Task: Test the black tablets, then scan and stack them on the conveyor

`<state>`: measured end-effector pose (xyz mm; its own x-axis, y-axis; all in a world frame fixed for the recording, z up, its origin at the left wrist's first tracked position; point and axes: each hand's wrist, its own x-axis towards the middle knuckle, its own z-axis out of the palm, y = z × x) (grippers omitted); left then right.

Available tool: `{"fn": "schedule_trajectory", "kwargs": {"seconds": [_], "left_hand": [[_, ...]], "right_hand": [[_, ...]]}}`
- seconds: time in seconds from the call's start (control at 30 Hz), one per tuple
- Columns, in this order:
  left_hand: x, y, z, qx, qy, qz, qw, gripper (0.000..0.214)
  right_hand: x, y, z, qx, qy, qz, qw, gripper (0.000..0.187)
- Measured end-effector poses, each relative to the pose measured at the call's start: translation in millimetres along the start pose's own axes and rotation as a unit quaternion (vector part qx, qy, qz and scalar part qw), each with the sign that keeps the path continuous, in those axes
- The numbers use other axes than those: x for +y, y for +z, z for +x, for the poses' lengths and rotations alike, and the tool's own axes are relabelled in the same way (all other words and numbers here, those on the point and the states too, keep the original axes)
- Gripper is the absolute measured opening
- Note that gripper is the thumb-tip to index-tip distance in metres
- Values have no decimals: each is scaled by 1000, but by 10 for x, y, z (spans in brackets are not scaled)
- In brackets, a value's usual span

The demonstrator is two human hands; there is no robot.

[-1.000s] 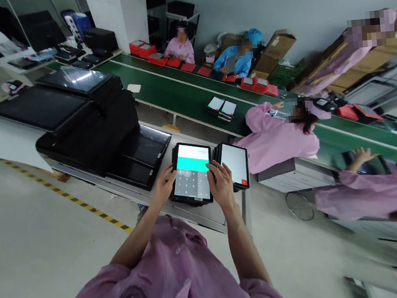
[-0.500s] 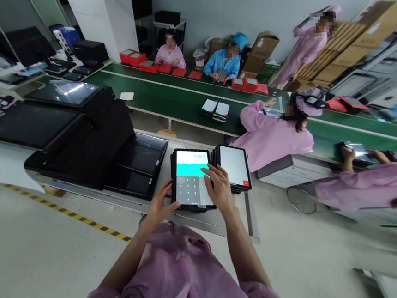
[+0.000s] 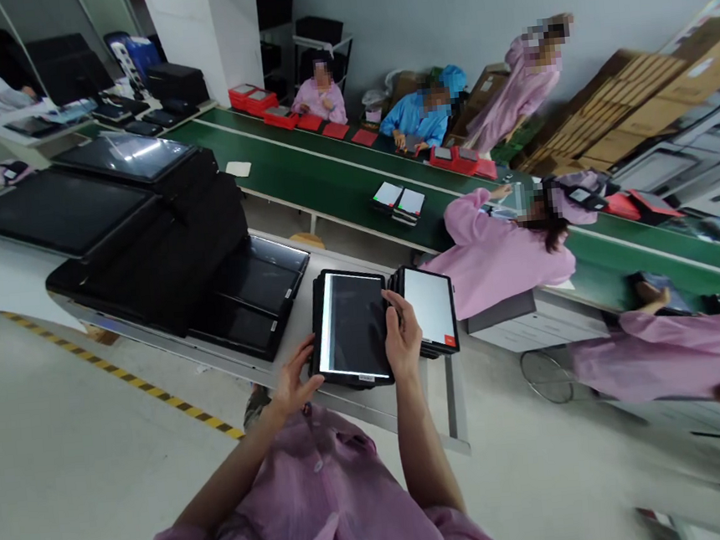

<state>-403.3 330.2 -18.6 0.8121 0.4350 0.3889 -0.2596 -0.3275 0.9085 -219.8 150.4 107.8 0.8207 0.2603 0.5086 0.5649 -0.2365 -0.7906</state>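
A tablet (image 3: 356, 325) lies on top of a stack of tablets on the table in front of me. Its screen is mostly dark grey, with a white strip down the left side. My left hand (image 3: 294, 380) is open at the lower left corner, thumb and fingers apart and touching the edge. Along the right edge is my right hand (image 3: 402, 333), its fingers loosely bent over the screen's border and holding nothing. Close to that hand stands a second stack, topped by a tablet with a white screen (image 3: 429, 302) and a red mark in its corner.
Large black screens (image 3: 65, 207) and dark tablets (image 3: 253, 279) cover the table's left part. Beyond runs a green conveyor (image 3: 301, 170) with two small stacks of lit tablets (image 3: 399, 202). Co-workers in pink and blue sit along it, one person in pink (image 3: 490, 250) nearby.
The tablet's screen has gone from a calculator with a cyan band to dark grey with a white strip. My right hand has shifted from over the screen to its right edge.
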Motion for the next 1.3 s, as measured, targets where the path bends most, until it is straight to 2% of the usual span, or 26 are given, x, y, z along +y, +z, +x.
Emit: {"fn": "schedule_trajectory", "kwargs": {"seconds": [0.2, 0.43, 0.67, 0.8, 0.97, 1.1, 1.3], "left_hand": [[-51, 74, -26, 21, -4, 15, 1000, 80], [-161, 98, -71, 36, 13, 31, 999, 87], [-180, 61, -83, 21, 15, 31, 999, 85], [-161, 42, -76, 19, 12, 36, 999, 86], [-165, 9, -69, 15, 0, 23, 1000, 81], [-181, 15, -80, 29, 0, 20, 999, 81], [-80, 9, -87, 23, 12, 14, 1000, 70]], "right_hand": [[71, 32, -10, -9, 11, 23, 1000, 44], [87, 23, -1, -17, -53, -36, 998, 42], [66, 9, 25, -54, -12, -63, 996, 43], [219, 51, -30, 5, 22, -12, 1000, 50], [459, 160, -97, -28, 54, -3, 998, 63], [437, 186, -105, -38, 97, 72, 992, 70], [390, 175, -86, -8, 135, 190, 972, 72]]}}
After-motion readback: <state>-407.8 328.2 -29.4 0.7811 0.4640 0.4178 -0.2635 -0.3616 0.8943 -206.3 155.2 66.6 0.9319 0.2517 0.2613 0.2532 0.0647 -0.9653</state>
